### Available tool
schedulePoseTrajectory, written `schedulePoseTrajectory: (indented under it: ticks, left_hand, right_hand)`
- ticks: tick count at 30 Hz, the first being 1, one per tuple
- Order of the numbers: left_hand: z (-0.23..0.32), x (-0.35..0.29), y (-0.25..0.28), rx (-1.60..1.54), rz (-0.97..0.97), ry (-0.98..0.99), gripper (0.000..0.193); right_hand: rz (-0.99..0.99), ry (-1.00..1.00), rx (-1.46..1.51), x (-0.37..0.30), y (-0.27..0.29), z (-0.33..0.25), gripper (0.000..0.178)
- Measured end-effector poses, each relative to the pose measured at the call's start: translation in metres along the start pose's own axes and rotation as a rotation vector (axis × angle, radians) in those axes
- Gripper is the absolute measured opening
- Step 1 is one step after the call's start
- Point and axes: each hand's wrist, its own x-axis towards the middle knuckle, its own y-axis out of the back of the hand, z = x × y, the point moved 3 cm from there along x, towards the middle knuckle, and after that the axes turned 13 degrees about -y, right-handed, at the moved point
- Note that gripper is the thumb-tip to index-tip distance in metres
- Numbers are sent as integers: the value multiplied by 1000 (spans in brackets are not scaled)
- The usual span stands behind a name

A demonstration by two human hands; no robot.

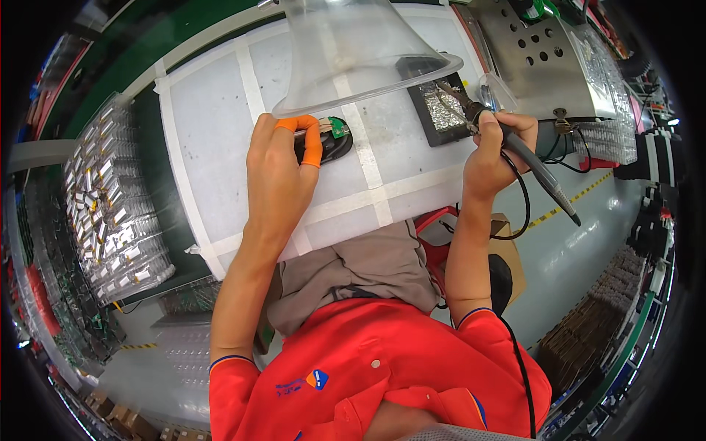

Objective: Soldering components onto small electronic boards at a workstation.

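My left hand (283, 165) is closed beside a black rounded holder (340, 151), with orange finger cots on the thumb and one finger. A small green circuit board (338, 127) sits on the holder, and thin wires run from it toward those fingers. What the fingertips grip is hidden. In my right hand (493, 154) is a soldering iron (535, 165), its dark handle slanting down to the right. The iron's tip end points up and left, over a black tray (439, 134) with crinkled silvery material in it.
A clear funnel-shaped hood (360, 59) hangs over the white taped work surface (213, 110). Clear trays of small silvery parts (110, 198) stack at the left. A perforated metal box (544, 55) stands at the back right. The iron's black cable (526, 209) loops beside my right forearm.
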Motion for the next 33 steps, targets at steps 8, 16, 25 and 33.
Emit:
schedulePoseTrajectory:
  ticks: [8,16,25,33]
  left_hand:
    - [-3,1,-1,6,17,-11,10]
    - [-3,1,0,1,14,-97,11]
    - [-5,3,4,16,-49,-96,10]
    - [-4,2,6,74,-123,-69,18]
  right_hand:
    - [101,-54,-85,1,1,-3,10]
    - [-158,-195,144,-52,-20,-5,13]
    - [-282,-275,200,-73,-36,-3,15]
    - [-314,-287,148,-72,-41,0,14]
